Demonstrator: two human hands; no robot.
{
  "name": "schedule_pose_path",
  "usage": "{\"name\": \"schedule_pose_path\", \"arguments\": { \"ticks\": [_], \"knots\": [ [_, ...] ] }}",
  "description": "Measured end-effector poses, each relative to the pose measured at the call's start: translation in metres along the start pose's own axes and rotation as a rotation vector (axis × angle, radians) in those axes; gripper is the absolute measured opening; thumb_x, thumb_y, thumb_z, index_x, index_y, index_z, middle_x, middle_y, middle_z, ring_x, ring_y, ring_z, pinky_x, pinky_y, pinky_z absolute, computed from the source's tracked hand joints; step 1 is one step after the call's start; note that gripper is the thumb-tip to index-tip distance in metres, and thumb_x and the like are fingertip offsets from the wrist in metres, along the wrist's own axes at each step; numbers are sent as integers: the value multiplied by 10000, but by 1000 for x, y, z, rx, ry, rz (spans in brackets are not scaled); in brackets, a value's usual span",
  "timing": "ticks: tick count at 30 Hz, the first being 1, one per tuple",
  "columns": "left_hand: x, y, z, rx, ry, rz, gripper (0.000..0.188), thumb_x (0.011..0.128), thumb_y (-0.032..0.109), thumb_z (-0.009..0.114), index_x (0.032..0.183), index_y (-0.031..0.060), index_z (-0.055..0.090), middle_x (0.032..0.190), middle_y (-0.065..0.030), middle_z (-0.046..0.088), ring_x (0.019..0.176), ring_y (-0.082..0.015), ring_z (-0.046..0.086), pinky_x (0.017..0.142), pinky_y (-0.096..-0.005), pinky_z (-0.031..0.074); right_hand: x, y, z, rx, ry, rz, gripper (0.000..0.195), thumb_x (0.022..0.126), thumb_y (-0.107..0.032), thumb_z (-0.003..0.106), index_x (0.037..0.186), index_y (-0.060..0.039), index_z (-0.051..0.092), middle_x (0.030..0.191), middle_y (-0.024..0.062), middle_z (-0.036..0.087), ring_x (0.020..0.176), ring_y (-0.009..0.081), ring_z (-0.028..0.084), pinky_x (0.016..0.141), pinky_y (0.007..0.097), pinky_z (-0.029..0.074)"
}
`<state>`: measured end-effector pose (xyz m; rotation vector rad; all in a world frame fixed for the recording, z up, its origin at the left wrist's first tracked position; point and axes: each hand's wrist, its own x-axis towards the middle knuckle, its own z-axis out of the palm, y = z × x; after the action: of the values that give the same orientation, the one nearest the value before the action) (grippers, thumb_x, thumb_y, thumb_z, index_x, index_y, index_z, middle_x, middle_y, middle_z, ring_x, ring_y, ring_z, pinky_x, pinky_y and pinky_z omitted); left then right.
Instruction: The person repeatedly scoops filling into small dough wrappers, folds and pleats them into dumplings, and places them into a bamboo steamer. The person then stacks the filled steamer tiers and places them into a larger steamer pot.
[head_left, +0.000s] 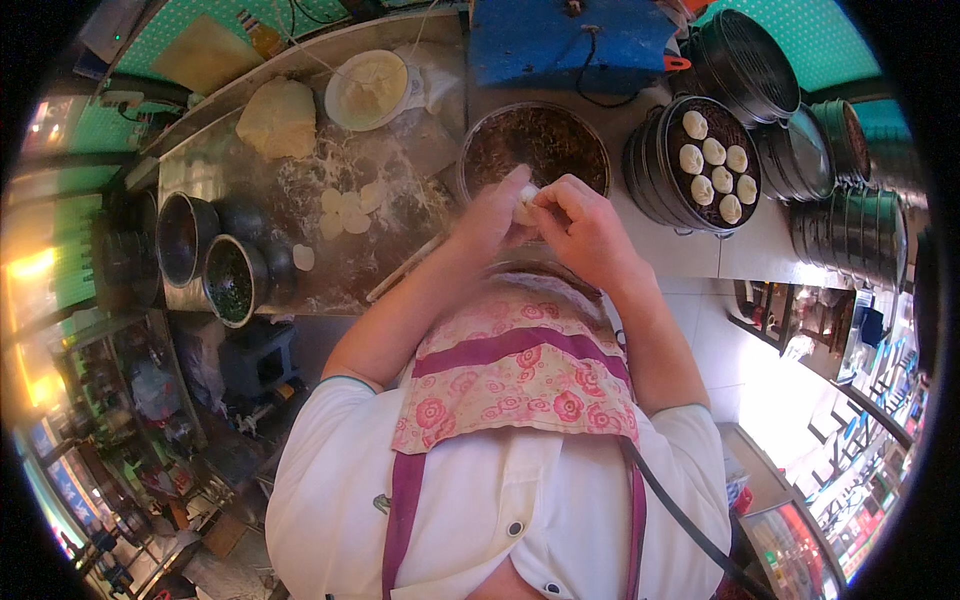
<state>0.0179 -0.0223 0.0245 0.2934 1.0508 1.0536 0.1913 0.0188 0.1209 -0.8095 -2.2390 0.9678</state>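
Observation:
Between my two hands is a small white dough bun (527, 204), partly covered by the fingers. My left hand (496, 206) cups it from the left, and the fingertips of my right hand (577, 217) pinch its top edge. Just beyond the hands lies a wide round metal bowl (551, 106) of dark brown filling. To the right, several pleated buns (722, 179) sit on the dark liner of a round metal steamer (660, 161). Flat dough rounds (350, 213) lie overlapping on the floured worktop (405, 169) at the left, with a single round (304, 257) apart from them.
A large dough lump (277, 118) and a white bowl of flour (367, 90) stand at the back left. Metal bowls, one with chopped greens (231, 283), are at the far left. A rolling pin (407, 268) lies beside my left forearm. Stacked steamers (851, 232) stand far right.

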Motion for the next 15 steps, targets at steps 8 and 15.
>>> {"name": "schedule_pose_path", "arguments": {
  "ticks": [8, 15],
  "knots": [
    [0, 0, 12, -81, -51, -52, 440, 1059, 541, 481, 916, 164, 657, 818, 0, 652, 649, -116, 593, 556, -246, 445, -4, 0, 4, -110, 36, -105, 111, 937, -26, 683, 1033, -12, 629, 966, 157, 634, 848, 344, 652, 711, 391, 525],
    [7, -8, -3, -148, -215, -173, 538, 1134, 407, 311, 1330, 10, 616, 1335, -159, 659, 1268, -283, 600, 1164, -440, 417, -9, 3, 4, 13, 34, -8, 89, 948, -47, 676, 1021, -20, 632, 941, 158, 630, 850, 375, 640, 719, 414, 523]
  ]
}}
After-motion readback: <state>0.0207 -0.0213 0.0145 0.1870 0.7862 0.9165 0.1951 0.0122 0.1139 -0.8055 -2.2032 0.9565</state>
